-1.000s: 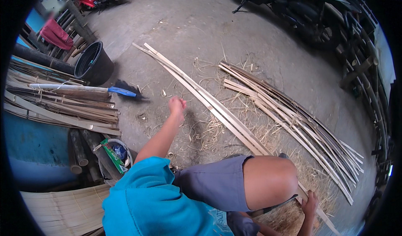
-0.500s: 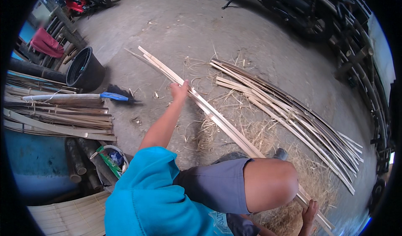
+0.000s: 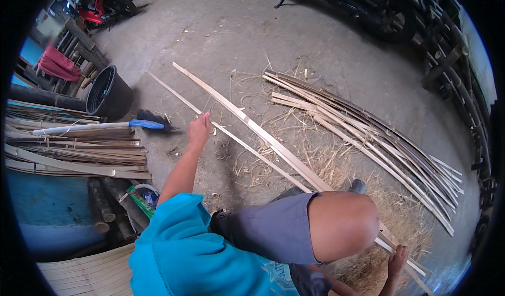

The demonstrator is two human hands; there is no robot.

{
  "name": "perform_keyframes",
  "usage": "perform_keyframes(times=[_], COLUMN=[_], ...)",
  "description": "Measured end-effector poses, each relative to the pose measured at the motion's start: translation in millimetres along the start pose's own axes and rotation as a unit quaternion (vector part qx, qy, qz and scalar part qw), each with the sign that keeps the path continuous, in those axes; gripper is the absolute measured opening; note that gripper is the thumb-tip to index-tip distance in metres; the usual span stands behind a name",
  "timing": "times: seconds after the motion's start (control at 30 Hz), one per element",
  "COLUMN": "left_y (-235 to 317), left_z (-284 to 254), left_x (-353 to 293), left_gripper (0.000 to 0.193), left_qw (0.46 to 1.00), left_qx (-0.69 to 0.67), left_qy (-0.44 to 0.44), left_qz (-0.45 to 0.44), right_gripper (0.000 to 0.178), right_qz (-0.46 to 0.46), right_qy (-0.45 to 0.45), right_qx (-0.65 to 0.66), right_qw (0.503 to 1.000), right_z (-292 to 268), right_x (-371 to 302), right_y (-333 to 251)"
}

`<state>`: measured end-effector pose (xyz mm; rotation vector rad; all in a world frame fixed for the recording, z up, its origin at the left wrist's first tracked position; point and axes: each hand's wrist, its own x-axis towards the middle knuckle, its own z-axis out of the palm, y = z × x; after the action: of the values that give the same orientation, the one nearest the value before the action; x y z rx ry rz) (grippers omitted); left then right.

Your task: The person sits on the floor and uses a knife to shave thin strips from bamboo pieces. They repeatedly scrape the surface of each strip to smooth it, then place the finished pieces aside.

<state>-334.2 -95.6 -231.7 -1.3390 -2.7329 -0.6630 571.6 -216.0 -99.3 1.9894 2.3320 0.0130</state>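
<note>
My left hand (image 3: 200,129) is closed round a thin bamboo strip (image 3: 246,148), whose far end reaches past my fingers over the concrete. Just to its right, apart from my left hand, run wider pale bamboo strips (image 3: 265,136) that pass behind my raised knee. Beyond the knee, at the lower right, my right hand (image 3: 398,262) grips the strips near their close ends. The knee hides the middle stretch, so I cannot tell how many pieces lie in that grip.
A pile of bamboo strips (image 3: 363,135) lies on the right, with curled shavings (image 3: 392,206) around it. At the left are a black bucket (image 3: 109,92), a blue-handled broom (image 3: 146,124) and stacked bamboo slats (image 3: 100,156). A dark motorcycle (image 3: 363,4) and a red one (image 3: 100,4) stand farther off.
My left hand has moved left and slightly nearer, drawing the thin strip away from the wider ones. The gap between them has opened. My right hand has shifted slightly rightward, still gripping.
</note>
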Motion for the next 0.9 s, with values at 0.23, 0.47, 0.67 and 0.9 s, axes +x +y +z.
perform_keyframes(times=[0.23,0.47,0.67,0.9], left_y=[1,-50,-151,-80], left_z=[-35,-26,27,70], left_x=[-1,51,51,13], left_gripper=[0.04,0.024,0.037,0.039], left_qw=[0.981,0.757,0.882,0.798], left_qx=[-0.166,-0.559,-0.287,-0.49], left_qy=[0.104,0.231,0.231,-0.006], left_qz=[0.005,-0.247,-0.293,-0.352], right_gripper=[0.046,0.044,0.043,0.045], right_qz=[-0.008,0.001,-0.043,-0.012], right_qy=[0.003,-0.011,0.029,0.013], right_qx=[0.002,-0.028,-0.009,-0.026], right_qw=[1.0,1.0,0.999,0.999], right_z=[-3,-7,2,-12], right_x=[1,-4,9,2], right_y=[-6,-3,-10,-7])
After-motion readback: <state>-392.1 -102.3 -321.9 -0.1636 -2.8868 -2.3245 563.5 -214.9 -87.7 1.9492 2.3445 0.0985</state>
